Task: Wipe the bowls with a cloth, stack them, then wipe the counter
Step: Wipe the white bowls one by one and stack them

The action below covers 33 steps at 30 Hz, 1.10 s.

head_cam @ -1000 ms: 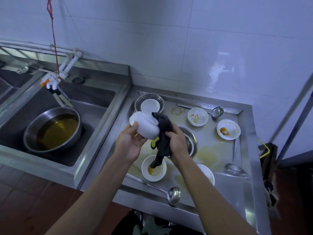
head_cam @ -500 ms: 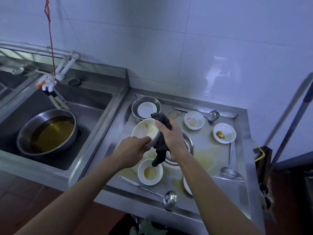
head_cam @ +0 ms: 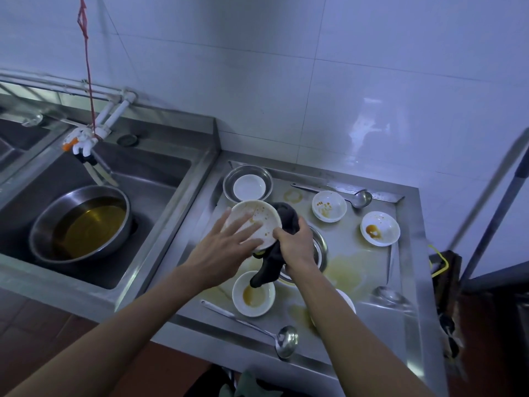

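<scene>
Steel counter [head_cam: 369,262] under a white tiled wall, smeared with sauce. A white bowl [head_cam: 254,222], speckled inside, is held above it beside a dark cloth [head_cam: 282,224]. Right hand [head_cam: 294,245] grips both bowl rim and cloth. Left hand [head_cam: 229,247] flat, fingers spread over the bowl's near edge. Best to steady the bowl, then sweep the cloth around inside.

Right forearm hides most of one white bowl [head_cam: 347,300]
</scene>
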Each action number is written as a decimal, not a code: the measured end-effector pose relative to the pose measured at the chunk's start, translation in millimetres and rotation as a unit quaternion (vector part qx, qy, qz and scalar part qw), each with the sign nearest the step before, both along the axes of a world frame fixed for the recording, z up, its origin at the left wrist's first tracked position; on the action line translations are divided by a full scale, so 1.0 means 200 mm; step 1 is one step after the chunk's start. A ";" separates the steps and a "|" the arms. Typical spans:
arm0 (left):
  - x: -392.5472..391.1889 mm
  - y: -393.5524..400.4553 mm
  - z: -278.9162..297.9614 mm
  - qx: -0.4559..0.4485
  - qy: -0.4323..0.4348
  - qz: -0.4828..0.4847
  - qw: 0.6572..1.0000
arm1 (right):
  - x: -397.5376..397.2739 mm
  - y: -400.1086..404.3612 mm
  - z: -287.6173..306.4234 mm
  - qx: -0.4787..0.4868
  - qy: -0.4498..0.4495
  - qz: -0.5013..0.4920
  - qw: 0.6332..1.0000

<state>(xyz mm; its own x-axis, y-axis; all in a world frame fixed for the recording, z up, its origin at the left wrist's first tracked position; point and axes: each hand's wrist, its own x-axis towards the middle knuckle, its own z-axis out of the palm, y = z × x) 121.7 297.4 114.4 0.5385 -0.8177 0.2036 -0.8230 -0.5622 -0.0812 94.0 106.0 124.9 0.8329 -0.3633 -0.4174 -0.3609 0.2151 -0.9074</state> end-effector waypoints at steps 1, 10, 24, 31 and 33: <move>-0.02 0.00 0.01 -0.056 0.038 0.023 0.997 | 0.00 -0.01 -0.01 0.012 0.004 -0.006 1.000; -0.05 -0.14 -0.02 -0.630 0.547 0.365 0.414 | -0.01 -0.02 0.01 0.112 0.014 0.044 0.993; -0.10 -0.09 0.01 -0.745 0.600 0.278 0.084 | -0.05 0.00 0.11 -0.210 -0.108 0.163 0.958; -0.11 -0.11 0.07 -0.697 0.648 0.266 0.153 | 0.03 0.05 0.23 -0.395 -0.201 0.434 0.784; -0.11 -0.10 0.07 -0.686 0.663 0.262 0.147 | 0.06 0.08 0.23 -0.402 -0.167 0.475 0.765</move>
